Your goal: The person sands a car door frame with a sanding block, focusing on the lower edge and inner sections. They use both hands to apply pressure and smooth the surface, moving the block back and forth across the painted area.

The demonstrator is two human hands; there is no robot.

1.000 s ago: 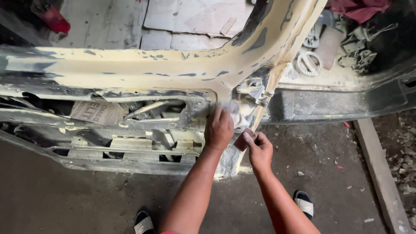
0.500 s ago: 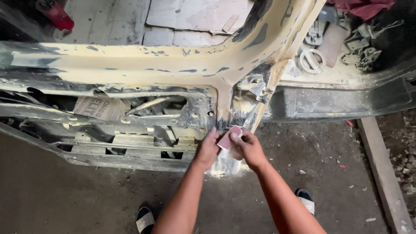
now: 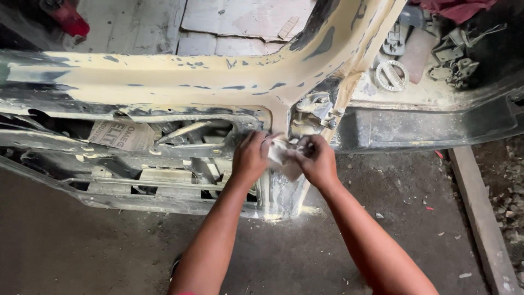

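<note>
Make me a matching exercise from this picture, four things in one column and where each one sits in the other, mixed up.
Things:
1. sandpaper sheet
2. round slotted disc
3. red cloth
4. wooden plank

Places:
A. top right corner
B. on the ground at the right
C. between the left hand and right hand, at the car body pillar
D. on the dusty ledge right of the pillar

Pairs: 1-C, 2-D, 3-A, 4-B
</note>
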